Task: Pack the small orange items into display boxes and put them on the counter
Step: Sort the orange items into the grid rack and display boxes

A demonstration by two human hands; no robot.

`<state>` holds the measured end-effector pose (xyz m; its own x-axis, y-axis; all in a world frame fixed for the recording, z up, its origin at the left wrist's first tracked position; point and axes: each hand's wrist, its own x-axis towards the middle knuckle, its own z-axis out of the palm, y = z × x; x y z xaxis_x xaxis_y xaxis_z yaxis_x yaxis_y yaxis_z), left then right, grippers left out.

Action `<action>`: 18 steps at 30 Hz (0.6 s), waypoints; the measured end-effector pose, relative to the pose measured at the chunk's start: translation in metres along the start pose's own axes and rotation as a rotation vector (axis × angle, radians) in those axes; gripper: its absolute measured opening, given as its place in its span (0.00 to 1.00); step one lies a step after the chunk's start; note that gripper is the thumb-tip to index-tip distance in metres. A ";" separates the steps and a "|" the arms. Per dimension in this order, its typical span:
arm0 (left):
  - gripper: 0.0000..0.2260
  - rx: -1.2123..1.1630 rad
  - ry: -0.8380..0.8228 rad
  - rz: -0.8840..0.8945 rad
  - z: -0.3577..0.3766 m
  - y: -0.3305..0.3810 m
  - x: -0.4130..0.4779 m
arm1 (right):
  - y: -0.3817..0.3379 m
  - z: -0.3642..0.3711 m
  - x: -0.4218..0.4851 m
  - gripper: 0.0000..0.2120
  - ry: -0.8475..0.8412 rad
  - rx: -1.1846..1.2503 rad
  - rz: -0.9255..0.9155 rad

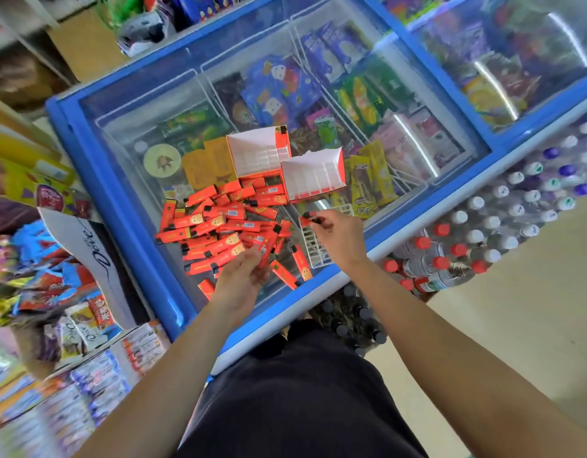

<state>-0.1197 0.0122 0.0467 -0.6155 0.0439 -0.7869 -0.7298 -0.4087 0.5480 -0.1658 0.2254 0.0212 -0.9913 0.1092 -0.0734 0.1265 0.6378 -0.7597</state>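
Observation:
A heap of small orange stick-shaped items (219,226) lies on the glass lid of a blue chest freezer (120,180). Two open display boxes stand behind the heap, both with white divided insides: one (257,153) at the back and one (313,176) to its right. My left hand (244,276) holds one or more orange items at the heap's near edge. My right hand (335,233) pinches an orange item (310,219) just in front of the right box.
Frozen snack packets show through the freezer glass. Shrink-wrapped bottles (483,233) with red and white caps are stacked to the right. Snack racks and cartons (70,309) crowd the left side. Bare floor (516,325) lies to the right.

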 end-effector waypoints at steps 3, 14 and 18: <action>0.12 -0.011 0.015 -0.003 0.005 -0.002 -0.002 | -0.005 0.002 0.003 0.11 -0.019 0.017 -0.023; 0.05 0.063 0.083 0.099 0.022 -0.006 0.000 | -0.004 0.004 0.005 0.08 -0.096 0.451 0.303; 0.07 0.138 0.074 0.138 0.026 -0.006 0.000 | -0.006 0.004 0.009 0.09 -0.125 0.493 0.356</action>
<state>-0.1232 0.0385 0.0504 -0.6928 -0.0730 -0.7174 -0.6769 -0.2773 0.6819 -0.1758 0.2194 0.0220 -0.8919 0.1413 -0.4295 0.4480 0.1477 -0.8817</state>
